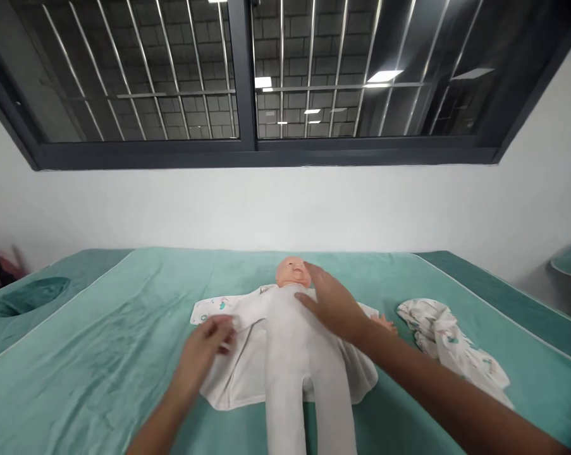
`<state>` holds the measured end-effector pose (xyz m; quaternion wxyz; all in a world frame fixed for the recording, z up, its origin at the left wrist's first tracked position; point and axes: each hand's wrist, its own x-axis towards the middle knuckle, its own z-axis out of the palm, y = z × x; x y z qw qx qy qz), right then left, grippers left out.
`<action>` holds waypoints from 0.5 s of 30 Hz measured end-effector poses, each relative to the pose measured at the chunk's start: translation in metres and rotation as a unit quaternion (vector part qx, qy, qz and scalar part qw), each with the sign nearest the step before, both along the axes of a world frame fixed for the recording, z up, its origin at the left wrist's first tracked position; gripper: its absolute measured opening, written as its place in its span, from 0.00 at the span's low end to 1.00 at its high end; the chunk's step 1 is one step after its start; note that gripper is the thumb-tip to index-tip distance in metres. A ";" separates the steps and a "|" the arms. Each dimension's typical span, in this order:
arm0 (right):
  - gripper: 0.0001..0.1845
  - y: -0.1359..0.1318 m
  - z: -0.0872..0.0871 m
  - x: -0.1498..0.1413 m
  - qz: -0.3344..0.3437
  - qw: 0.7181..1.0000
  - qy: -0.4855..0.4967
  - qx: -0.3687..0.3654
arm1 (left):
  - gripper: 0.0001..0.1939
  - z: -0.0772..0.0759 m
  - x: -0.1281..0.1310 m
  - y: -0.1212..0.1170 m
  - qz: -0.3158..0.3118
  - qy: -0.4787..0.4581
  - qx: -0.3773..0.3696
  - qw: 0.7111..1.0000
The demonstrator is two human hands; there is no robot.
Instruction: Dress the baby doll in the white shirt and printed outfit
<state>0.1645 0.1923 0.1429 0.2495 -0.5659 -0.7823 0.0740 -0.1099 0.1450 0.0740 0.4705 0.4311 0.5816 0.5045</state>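
Observation:
A baby doll [292,272] with a white cloth body lies on its back on a white patterned garment [240,373] spread open on the green sheet. My left hand [204,351] pinches the garment's left side near the sleeve, fingers closed on the cloth. My right hand [330,300] lies flat with fingers stretched out on the doll's right shoulder and chest, next to its head. The doll's small right hand [384,324] peeks out beyond my wrist.
A second crumpled patterned garment [449,344] lies to the right on the green sheet [100,341]. A white wall and a barred window rise behind the bed. A dark green pillow [29,297] sits at the far left.

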 end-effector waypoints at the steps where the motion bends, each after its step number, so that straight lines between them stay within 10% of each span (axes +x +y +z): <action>1: 0.32 -0.004 -0.002 -0.013 0.061 0.998 -0.010 0.030 | 0.24 0.001 -0.013 0.013 0.048 0.029 0.016 0.998; 7: 0.18 0.019 -0.017 -0.085 0.304 0.928 -0.215 -0.007 | 0.21 -0.005 -0.030 0.072 -0.060 0.149 -0.007 0.987; 15: 0.32 0.033 -0.042 -0.135 0.312 0.896 -0.315 -0.018 | 0.08 -0.006 -0.034 0.076 -0.205 0.258 0.014 0.944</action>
